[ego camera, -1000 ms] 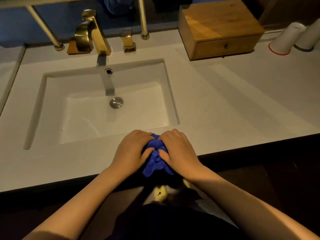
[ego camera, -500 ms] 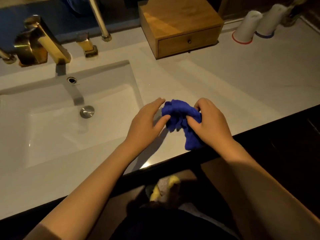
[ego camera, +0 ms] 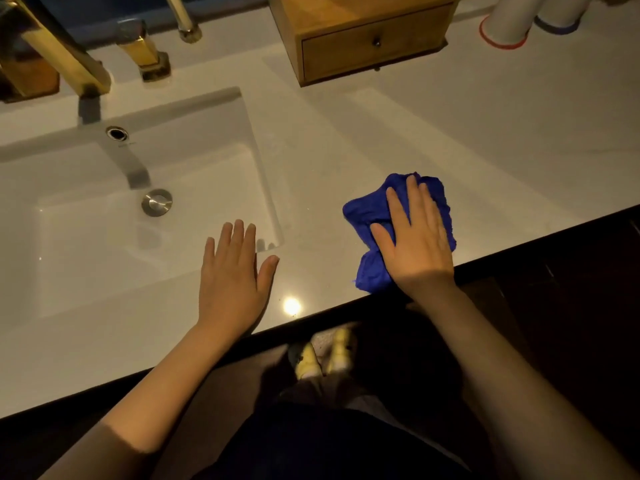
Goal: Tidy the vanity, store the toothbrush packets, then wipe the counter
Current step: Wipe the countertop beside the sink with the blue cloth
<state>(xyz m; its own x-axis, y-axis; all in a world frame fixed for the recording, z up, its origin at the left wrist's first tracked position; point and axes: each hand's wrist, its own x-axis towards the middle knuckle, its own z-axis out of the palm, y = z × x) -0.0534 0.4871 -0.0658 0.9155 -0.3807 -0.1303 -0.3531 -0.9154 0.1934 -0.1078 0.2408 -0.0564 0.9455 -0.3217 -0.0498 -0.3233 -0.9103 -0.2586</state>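
Note:
A crumpled blue cloth (ego camera: 363,213) lies on the white counter (ego camera: 485,140) near its front edge, right of the sink. My right hand (ego camera: 415,237) presses flat on top of the cloth, fingers spread over it. My left hand (ego camera: 233,275) rests flat and empty on the counter at the sink's front right corner, fingers apart. A wooden drawer box (ego camera: 363,32) stands at the back of the counter with its drawer closed. No toothbrush packets show.
A white sink (ego camera: 104,237) with a metal drain fills the left. A gold faucet (ego camera: 62,53) and handle (ego camera: 143,51) stand behind it. Two upturned white cups (ego camera: 509,22) stand at the back right. The dark counter edge runs below my hands.
Both hands were bunching the cloth together. My left hand let go and moved left onto the counter; my right hand carried the cloth right and flattened on it.

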